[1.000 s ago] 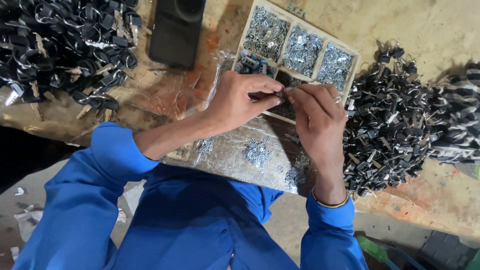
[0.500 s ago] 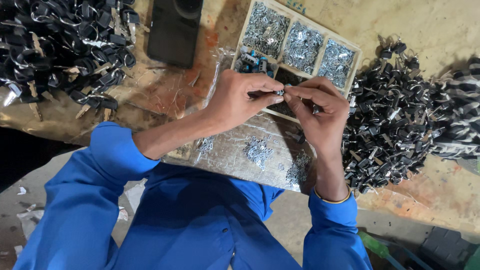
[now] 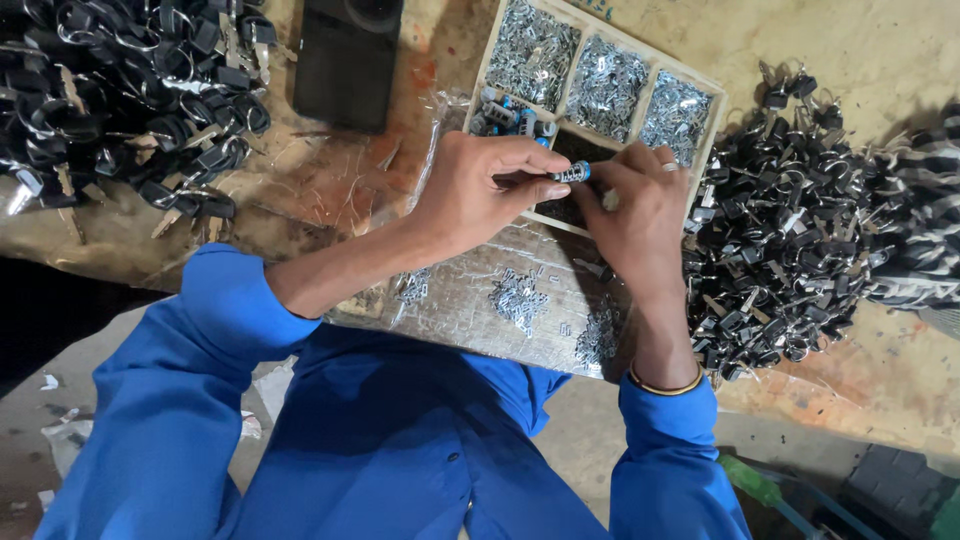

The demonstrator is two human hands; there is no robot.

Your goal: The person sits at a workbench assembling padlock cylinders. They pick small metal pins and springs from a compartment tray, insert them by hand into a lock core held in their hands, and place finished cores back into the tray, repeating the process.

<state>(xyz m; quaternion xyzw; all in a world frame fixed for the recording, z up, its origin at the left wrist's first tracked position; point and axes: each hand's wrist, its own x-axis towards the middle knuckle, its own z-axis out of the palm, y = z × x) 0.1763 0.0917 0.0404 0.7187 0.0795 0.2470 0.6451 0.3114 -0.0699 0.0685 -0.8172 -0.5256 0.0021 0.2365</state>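
My left hand [image 3: 482,188] and my right hand [image 3: 633,215] meet over the near edge of a wooden compartment tray [image 3: 712,92]. Between their fingertips they pinch a small silver cylinder with a blue end [image 3: 573,173]. The tray's far compartments hold heaps of small silver metal parts [image 3: 606,72]; one near-left compartment holds more blue-and-silver cylinders [image 3: 508,115]. Loose silver bits [image 3: 520,295] lie on a clear plastic sheet under my hands. Both arms wear blue sleeves, and a gold bangle sits on my right wrist.
A large pile of black-headed keys on rings [image 3: 790,250] spreads to the right; another such pile [image 3: 120,100] fills the upper left. A black box [image 3: 347,60] stands at the back. The worn tabletop edge runs near my body; litter lies on the floor.
Both hands stay together at the tray's near edge; the small blue-tipped cylinder now shows more clearly between the fingertips. The view shifted slightly.
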